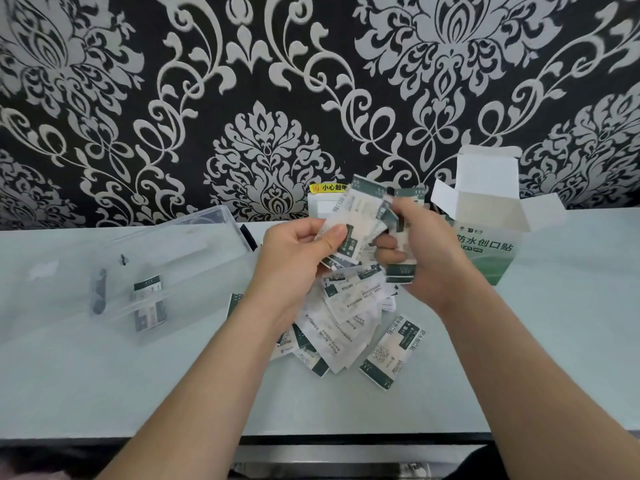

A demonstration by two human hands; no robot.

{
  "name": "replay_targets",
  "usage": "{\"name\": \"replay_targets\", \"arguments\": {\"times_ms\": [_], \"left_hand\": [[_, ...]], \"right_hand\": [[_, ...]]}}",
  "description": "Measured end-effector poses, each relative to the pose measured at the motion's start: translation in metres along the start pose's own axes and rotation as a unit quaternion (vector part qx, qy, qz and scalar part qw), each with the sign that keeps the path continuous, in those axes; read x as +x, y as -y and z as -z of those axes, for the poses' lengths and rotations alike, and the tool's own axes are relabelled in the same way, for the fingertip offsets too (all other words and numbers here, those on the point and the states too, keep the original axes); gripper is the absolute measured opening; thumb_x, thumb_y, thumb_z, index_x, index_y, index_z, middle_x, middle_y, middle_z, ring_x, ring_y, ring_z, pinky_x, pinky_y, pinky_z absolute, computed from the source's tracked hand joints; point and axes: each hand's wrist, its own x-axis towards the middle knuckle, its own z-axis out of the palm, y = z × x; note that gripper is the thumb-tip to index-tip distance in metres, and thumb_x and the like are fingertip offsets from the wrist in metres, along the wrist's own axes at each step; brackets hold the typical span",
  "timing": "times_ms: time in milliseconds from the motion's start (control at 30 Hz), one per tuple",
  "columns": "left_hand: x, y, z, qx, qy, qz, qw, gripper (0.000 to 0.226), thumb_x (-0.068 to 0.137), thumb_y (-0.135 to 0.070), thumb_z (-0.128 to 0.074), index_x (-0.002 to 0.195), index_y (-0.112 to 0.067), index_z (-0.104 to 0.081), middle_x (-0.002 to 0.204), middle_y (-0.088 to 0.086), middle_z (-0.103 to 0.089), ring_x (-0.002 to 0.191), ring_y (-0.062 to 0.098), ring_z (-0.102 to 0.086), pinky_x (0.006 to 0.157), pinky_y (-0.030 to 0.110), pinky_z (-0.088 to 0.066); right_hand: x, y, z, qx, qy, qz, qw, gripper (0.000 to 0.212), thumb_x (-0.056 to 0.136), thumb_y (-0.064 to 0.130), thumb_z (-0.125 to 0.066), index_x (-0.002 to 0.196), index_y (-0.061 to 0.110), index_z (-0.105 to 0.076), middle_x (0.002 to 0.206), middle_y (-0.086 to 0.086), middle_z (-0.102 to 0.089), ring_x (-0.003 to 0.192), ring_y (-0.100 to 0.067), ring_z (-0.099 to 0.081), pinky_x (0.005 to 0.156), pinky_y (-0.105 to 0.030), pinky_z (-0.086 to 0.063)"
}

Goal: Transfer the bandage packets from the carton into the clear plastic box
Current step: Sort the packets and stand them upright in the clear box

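While the bandage packets (360, 216) sit fanned loosely between both grips, I'd treat this as a gathering step and not hurry the carry. The left grip (298, 244) pinches a few under its thumb. The right grip (426, 251) is curled round another small bunch. The two bunches overlap above a loose pile (346, 317) of more packets on the tabletop (554, 341). These are thin, slick paper sleeves (they will slide over one another at the least tilt, I judge). So the thing to do well is to square the fan into one flat stack, with edges level and a thumb pressed across the middle, before anything travels. One stray packet (394, 351) lies just beside the pile, nearer the camera, and would be easy to miss. The clear plastic box (194, 244) sits to the left, well apart from the pile, with at least one packet (149, 306) lying flat in it. Its top looks open, though the clear plastic makes that hard to be sure of. I'd bring the stack in low over the near wall and lay it down, not drop it, so nothing skates out. The carton (485, 237) stands to the right with its flaps open, near the right grip. I cannot tell whether any packets are inside it.
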Motion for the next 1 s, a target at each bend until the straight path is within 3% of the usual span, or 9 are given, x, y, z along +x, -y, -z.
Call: {"name": "replay_targets", "arguments": {"times_ms": [100, 167, 333, 433, 500, 600, 733, 867, 1000], "left_hand": [[-0.004, -0.002, -0.009, -0.127, -0.016, 0.024, 0.992, 0.016, 0.092, -0.007, -0.06, 0.104, 0.001, -0.068, 0.088, 0.014, -0.075, 0.068, 0.022, -0.072, 0.054, 0.024, -0.056], [-0.006, 0.0, -0.014, -0.13, -0.031, 0.029, 0.991, 0.016, 0.09, -0.008, -0.064, 0.104, -0.004, -0.069, 0.091, 0.012, -0.075, 0.075, 0.025, -0.073, 0.06, 0.026, -0.058], [-0.005, 0.009, -0.019, 0.147, -0.008, -0.062, 0.987, 0.038, 0.092, -0.018, -0.062, 0.128, -0.026, -0.058, 0.109, -0.005, -0.071, 0.097, 0.011, -0.068, 0.089, 0.037, -0.054], [-0.01, 0.002, -0.013, 0.412, -0.021, -0.184, 0.892, 0.044, 0.089, -0.031, -0.064, 0.13, -0.032, -0.051, 0.104, -0.014, -0.055, 0.101, 0.01, -0.055, 0.087, 0.028, -0.045], [-0.01, 0.0, -0.006, 0.44, -0.019, -0.223, 0.87, 0.066, 0.083, -0.036, -0.07, 0.14, -0.034, -0.038, 0.113, -0.016, -0.04, 0.11, 0.004, -0.04, 0.088, 0.013, -0.034], [-0.009, 0.0, 0.0, 0.416, 0.005, -0.244, 0.876, 0.064, 0.084, -0.037, -0.068, 0.141, -0.031, -0.04, 0.118, -0.019, -0.032, 0.108, -0.002, -0.03, 0.089, -0.001, -0.025], [-0.006, -0.003, 0.001, 0.391, -0.048, -0.214, 0.894, 0.05, 0.087, -0.025, -0.067, 0.132, -0.036, -0.048, 0.103, -0.011, -0.043, 0.085, 0.001, -0.052, 0.084, 0.025, -0.049], [-0.003, -0.005, 0.004, 0.366, -0.057, -0.13, 0.92, 0.066, 0.078, -0.014, -0.077, 0.129, -0.043, -0.046, 0.094, -0.006, -0.056, 0.083, 0.014, -0.064, 0.076, 0.04, -0.058], [-0.002, -0.014, 0.008, 0.189, -0.102, -0.121, 0.969, 0.041, 0.08, -0.007, -0.075, 0.109, -0.032, -0.061, 0.088, 0.0, -0.064, 0.073, 0.01, -0.07, 0.061, 0.028, -0.06]], "right_hand": [[0.001, -0.008, -0.01, 0.064, 0.085, -0.033, 0.994, 0.075, 0.078, 0.07, -0.051, 0.107, 0.001, -0.059, 0.088, -0.014, -0.061, 0.068, -0.021, -0.054, 0.065, -0.022, -0.043], [0.0, -0.013, -0.018, -0.019, 0.066, -0.021, 0.997, 0.077, 0.079, 0.066, -0.051, 0.12, 0.001, -0.062, 0.118, -0.026, -0.065, 0.105, -0.039, -0.063, 0.096, -0.046, -0.05], [0.01, -0.019, -0.021, 0.002, -0.033, -0.011, 0.999, 0.027, 0.099, 0.02, -0.051, 0.107, 0.003, -0.07, 0.102, -0.018, -0.073, 0.089, -0.034, -0.072, 0.08, -0.046, -0.057], [0.012, -0.018, -0.017, 0.033, -0.012, -0.037, 0.999, 0.027, 0.099, 0.011, -0.044, 0.107, 0.001, -0.068, 0.095, -0.014, -0.073, 0.083, -0.026, -0.072, 0.068, -0.038, -0.06], [0.011, -0.015, -0.014, 0.045, -0.009, -0.047, 0.998, 0.029, 0.098, 0.005, -0.041, 0.116, 0.001, -0.063, 0.097, -0.015, -0.072, 0.089, -0.027, -0.071, 0.065, -0.037, -0.059], [0.006, -0.014, -0.016, 0.031, 0.015, -0.077, 0.996, 0.033, 0.098, 0.005, -0.04, 0.125, -0.001, -0.057, 0.099, -0.018, -0.071, 0.09, -0.029, -0.069, 0.065, -0.038, -0.06], [0.003, -0.015, -0.022, 0.014, 0.02, -0.091, 0.996, 0.031, 0.095, -0.002, -0.04, 0.12, -0.008, -0.055, 0.08, -0.019, -0.068, 0.062, -0.025, -0.069, 0.051, -0.033, -0.056], [0.006, -0.018, -0.022, 0.033, 0.003, -0.082, 0.996, 0.033, 0.095, -0.003, -0.04, 0.123, -0.001, -0.057, 0.11, -0.02, -0.07, 0.088, -0.032, -0.072, 0.072, -0.046, -0.059], [0.007, -0.018, -0.022, 0.1, 0.02, -0.096, 0.99, 0.037, 0.1, 0.016, -0.042, 0.132, -0.001, -0.051, 0.12, -0.023, -0.066, 0.103, -0.033, -0.067, 0.092, -0.046, -0.053]]}}
